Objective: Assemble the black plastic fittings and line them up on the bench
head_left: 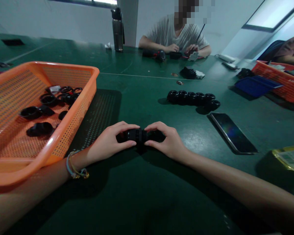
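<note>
- Head view, taking the black fitting (138,135) as the middle of the clock: it lies sideways between the two hands, low over the worktop (147,104); whether it rests there cannot be told.
- The left hand (110,138) pinches the fitting's 9 o'clock end, thumb on the near side and fingertips on the far side; the right hand (170,138) pinches the 3 o'clock end likewise.
- The fingertips of the two hands sit close together with the fitting's ribbed middle showing between them. For good control, both ends should stay on one straight line, since a tilt at either end would likely make the pieces bind.
- An even, light pinch from both sides seems best; the surface looks smooth and could slip if squeezed off-centre.
- It would help to keep the fingers clear of the ribbed middle, so that the join there, if there is one, can be watched.
- The orange basket (14,178), with loose black parts (40,129) in it, stands at 9 o'clock, its near rim by the left forearm; sideways elbow swings are best avoided.
- Toward 2 o'clock stands a row of round black pieces (191,97), and at 3 o'clock lies a phone (232,132); both are well apart from the grip, leaving the wrists room.
</note>
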`<state>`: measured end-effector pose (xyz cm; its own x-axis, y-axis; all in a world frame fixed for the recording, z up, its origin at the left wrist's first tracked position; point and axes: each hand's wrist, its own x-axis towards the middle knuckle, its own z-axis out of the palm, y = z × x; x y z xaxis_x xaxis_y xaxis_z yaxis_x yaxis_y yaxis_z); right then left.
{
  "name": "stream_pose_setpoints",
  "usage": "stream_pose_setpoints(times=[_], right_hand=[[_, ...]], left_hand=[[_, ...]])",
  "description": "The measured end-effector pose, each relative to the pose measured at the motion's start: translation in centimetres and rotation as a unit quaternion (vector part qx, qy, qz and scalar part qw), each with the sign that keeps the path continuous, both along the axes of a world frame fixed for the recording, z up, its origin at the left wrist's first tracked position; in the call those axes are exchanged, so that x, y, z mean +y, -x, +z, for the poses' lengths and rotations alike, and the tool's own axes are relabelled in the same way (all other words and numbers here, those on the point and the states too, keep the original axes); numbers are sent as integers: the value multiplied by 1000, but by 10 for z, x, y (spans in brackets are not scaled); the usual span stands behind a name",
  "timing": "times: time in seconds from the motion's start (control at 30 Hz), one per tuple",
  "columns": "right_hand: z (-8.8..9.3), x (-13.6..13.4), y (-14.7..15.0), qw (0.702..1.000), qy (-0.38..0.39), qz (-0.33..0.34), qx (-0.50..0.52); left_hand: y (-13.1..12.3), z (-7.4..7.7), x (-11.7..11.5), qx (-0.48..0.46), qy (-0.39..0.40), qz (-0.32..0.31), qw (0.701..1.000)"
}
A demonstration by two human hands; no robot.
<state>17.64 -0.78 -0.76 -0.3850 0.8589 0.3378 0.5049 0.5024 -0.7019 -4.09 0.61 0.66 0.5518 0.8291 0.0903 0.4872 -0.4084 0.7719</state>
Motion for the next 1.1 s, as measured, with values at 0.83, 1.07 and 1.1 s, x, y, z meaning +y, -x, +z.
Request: stream_pose_setpoints(times=[0.83,1.07,1.1], right_hand=[[2,-1,0,1000,23,7,9],[-1,-1,0,999,24,-1,20],[-1,-1,0,999,25,-1,22]], left_hand=[[0,0,1,6,-19,11,1000],[0,-2,1,-1,-18,19,1000],[0,-2,1,-2,-18,19,1000]])
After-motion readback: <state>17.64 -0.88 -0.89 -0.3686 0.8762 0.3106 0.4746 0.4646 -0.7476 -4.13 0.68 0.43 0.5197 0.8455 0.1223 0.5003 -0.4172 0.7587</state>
